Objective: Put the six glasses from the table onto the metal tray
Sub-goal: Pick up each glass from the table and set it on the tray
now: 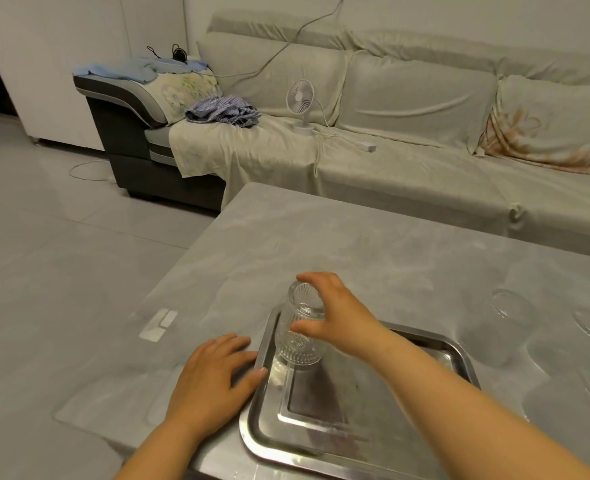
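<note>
Gripping an upturned glass (300,327) over the metal tray (269,441), the right hand (335,317); left hand (214,372) flat, empty.

A home living room: a cloth-draped sofa (407,133) with crumpled clothes (224,110), a small desk fan (301,102), and a grey coffee table (321,244) before it.
</note>
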`<state>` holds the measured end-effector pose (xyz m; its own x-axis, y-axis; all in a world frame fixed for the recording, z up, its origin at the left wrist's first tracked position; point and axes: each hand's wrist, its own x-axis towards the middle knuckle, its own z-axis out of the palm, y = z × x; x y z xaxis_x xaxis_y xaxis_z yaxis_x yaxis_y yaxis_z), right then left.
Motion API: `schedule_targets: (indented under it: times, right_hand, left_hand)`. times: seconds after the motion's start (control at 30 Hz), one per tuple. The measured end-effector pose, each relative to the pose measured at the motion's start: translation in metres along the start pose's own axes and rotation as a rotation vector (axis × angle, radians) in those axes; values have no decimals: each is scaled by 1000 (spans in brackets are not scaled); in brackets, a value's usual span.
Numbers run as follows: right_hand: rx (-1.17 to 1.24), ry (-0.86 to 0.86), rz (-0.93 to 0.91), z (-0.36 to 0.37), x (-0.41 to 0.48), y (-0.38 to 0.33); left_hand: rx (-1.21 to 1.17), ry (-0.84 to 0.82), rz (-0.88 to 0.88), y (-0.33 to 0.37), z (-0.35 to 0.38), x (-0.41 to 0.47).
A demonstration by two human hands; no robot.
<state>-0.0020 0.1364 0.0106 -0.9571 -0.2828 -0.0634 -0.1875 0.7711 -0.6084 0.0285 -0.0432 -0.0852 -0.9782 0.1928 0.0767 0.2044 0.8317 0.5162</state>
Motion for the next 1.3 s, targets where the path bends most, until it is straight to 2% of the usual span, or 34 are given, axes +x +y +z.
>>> schedule_targets:
  times: [0.23, 0.37, 0.5, 0.63, 0.97, 1.13, 1.3]
  right_hand:
    - [-54, 12, 2, 5, 2, 10]
    - [-79, 45, 10, 10, 0, 11]
    - [-76, 57, 20, 9, -8, 11]
    - [-87, 141, 60, -13, -27, 21]
    - [-251, 407, 469, -107, -75, 104]
    - [-221, 353, 662, -130, -80, 137]
    - [-51, 347, 695, -120, -78, 148]
  left_hand:
    - [-23, 36, 23, -3, 4, 0]
    - [-6, -3, 13, -3, 6, -4]
    - [-118, 5, -45, 6, 9, -16]
    - [-210, -9, -56, 24, 15, -32]
    - [-77, -150, -75, 36, 19, -43]
    - [11, -153, -58, 38, 20, -43]
    - [17, -159, -77, 38, 23, -42]
